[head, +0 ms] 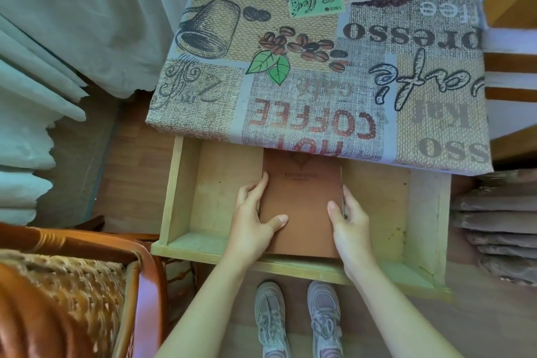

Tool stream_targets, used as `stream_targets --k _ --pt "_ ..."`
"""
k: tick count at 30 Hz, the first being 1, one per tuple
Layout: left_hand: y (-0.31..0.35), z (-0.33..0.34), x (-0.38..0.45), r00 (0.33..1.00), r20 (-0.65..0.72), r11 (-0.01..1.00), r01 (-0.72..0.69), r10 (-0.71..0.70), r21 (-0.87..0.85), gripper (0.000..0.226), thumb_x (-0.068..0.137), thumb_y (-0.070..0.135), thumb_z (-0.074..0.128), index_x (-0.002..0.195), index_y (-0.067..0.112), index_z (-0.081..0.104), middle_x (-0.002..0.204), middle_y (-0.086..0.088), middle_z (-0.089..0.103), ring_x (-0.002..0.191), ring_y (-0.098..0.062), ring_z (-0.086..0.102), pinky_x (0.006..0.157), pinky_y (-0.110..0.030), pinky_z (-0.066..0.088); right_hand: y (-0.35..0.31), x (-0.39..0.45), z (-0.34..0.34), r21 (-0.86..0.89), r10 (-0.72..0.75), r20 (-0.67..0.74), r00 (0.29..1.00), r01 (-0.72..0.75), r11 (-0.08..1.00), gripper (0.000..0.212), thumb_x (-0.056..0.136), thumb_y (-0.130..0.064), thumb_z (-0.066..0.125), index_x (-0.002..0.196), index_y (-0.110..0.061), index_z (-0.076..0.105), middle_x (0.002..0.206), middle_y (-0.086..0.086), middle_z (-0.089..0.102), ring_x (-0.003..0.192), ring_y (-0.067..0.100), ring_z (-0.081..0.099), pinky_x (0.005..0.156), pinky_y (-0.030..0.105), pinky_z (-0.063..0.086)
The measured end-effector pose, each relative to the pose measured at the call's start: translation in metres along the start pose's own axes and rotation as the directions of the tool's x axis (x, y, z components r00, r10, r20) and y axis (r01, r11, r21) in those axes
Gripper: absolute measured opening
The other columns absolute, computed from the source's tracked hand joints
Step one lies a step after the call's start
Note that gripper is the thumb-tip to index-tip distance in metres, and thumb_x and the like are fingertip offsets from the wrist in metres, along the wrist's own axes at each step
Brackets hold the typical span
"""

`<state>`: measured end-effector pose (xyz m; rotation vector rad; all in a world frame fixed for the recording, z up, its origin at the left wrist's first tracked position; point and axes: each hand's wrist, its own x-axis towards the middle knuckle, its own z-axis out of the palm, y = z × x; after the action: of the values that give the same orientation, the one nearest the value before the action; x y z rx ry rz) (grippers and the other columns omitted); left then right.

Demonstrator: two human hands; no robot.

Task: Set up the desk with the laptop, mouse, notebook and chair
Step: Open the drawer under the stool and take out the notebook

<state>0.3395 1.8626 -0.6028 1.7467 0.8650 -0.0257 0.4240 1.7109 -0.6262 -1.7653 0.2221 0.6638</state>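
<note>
both hands hold the brown notebook (302,206) by its long edges: left hand (255,218) with thumb on the cover and fingers along the left side, right hand (348,218) pinching the right side. it lies flat in the open wooden drawer (186,183), far end tucked under the counter (319,52) with its coffee-print cloth. this looks like the notebook-fetching step. next it needs lifting clear of the drawer front and up onto the counter. wicker chair (72,285) waits at the left; no laptop or mouse in sight.
</note>
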Motion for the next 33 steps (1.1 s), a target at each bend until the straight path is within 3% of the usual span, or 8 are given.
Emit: stream_targets --k 5,10,17,21,23,25,28,33 --pt "0.014 -0.008 -0.018 0.999 0.012 0.997 -0.035 0.035 0.062 0.089 0.071 0.008 0.082 0.144 0.030 0.038 0.125 0.010 0.038 0.117 -0.007 0.045 0.099 -0.014 0.035 -0.004 -0.024 -0.007 -0.017 -0.011 -0.023 1.000 0.011 1.000 0.051 0.094 -0.003 0.048 0.143 -0.010 0.036 0.143 0.003 0.047 0.130 0.010 0.044 0.114 0.036 0.030" --pt "0.033 -0.017 -0.033 0.997 -0.012 0.993 -0.078 0.079 0.091 0.089 0.069 0.009 0.083 0.143 0.029 0.039 0.121 0.008 0.040 0.108 -0.007 0.046 0.085 0.003 0.030 -0.025 -0.046 -0.013 -0.012 -0.051 -0.017 0.999 0.051 0.999 0.050 0.094 -0.002 0.048 0.143 -0.011 0.036 0.133 -0.007 0.049 0.120 0.005 0.049 0.109 0.030 0.034" --pt "0.049 -0.029 -0.086 0.995 -0.046 0.993 -0.086 0.090 0.082 0.085 0.070 0.015 0.084 0.141 0.032 0.042 0.116 0.018 0.043 0.104 -0.008 0.051 0.097 -0.023 0.043 -0.028 -0.090 -0.033 -0.045 -0.056 0.017 0.998 0.057 0.997 0.045 0.093 -0.009 0.052 0.137 -0.018 0.047 0.127 -0.002 0.062 0.114 0.015 0.060 0.102 0.045 0.045" --pt "0.053 -0.032 -0.112 0.984 -0.101 0.985 -0.137 0.147 0.104 0.083 0.070 0.016 0.083 0.141 0.034 0.043 0.114 0.024 0.042 0.103 -0.006 0.052 0.093 -0.020 0.043 -0.040 -0.114 -0.043 -0.063 -0.131 0.032 0.991 0.133 0.989 0.047 0.090 -0.013 0.058 0.135 -0.018 0.048 0.126 -0.001 0.059 0.112 0.019 0.061 0.100 0.046 0.047" --pt "0.067 -0.034 -0.112 0.971 -0.131 0.978 -0.186 0.198 0.097 0.082 0.070 0.014 0.083 0.140 0.031 0.044 0.114 0.019 0.045 0.102 -0.004 0.052 0.091 -0.011 0.040 -0.059 -0.118 -0.047 -0.085 -0.200 -0.014 0.980 0.198 0.976 0.047 0.089 -0.011 0.060 0.135 -0.016 0.049 0.121 -0.004 0.054 0.108 0.016 0.060 0.099 0.041 0.047" --pt "0.085 -0.037 -0.097 0.949 -0.166 0.961 -0.251 0.268 0.118 0.081 0.069 0.012 0.083 0.139 0.026 0.047 0.115 0.011 0.049 0.100 -0.006 0.053 0.086 -0.002 0.036 -0.086 -0.111 -0.046 -0.124 -0.269 -0.042 0.962 0.263 0.957 0.049 0.089 -0.010 0.060 0.136 -0.014 0.048 0.115 -0.004 0.051 0.099 0.011 0.058 0.095 0.031 0.046" --pt "0.115 -0.046 -0.057 0.924 -0.193 0.939 -0.298 0.329 0.172 0.079 0.070 0.013 0.083 0.140 0.021 0.046 0.123 0.002 0.052 0.105 -0.011 0.053 0.088 -0.012 0.040 -0.123 -0.081 -0.035 -0.188 -0.359 -0.066 0.931 0.342 0.921 0.050 0.088 -0.012 0.061 0.136 -0.013 0.047 0.110 -0.003 0.048 0.087 0.008 0.052 0.089 0.024 0.042" --pt "0.153 -0.052 0.025 0.920 -0.101 0.902 -0.343 0.378 0.261 0.093 0.068 0.024 0.085 0.146 0.020 0.036 0.140 -0.005 0.043 0.129 -0.017 0.042 0.106 -0.025 0.031 -0.170 -0.004 -0.008 -0.351 -0.417 -0.103 0.903 0.359 0.865 0.041 0.086 -0.019 0.062 0.126 -0.014 0.057 0.112 0.006 0.055 0.099 0.022 0.057 0.095 0.040 0.046"
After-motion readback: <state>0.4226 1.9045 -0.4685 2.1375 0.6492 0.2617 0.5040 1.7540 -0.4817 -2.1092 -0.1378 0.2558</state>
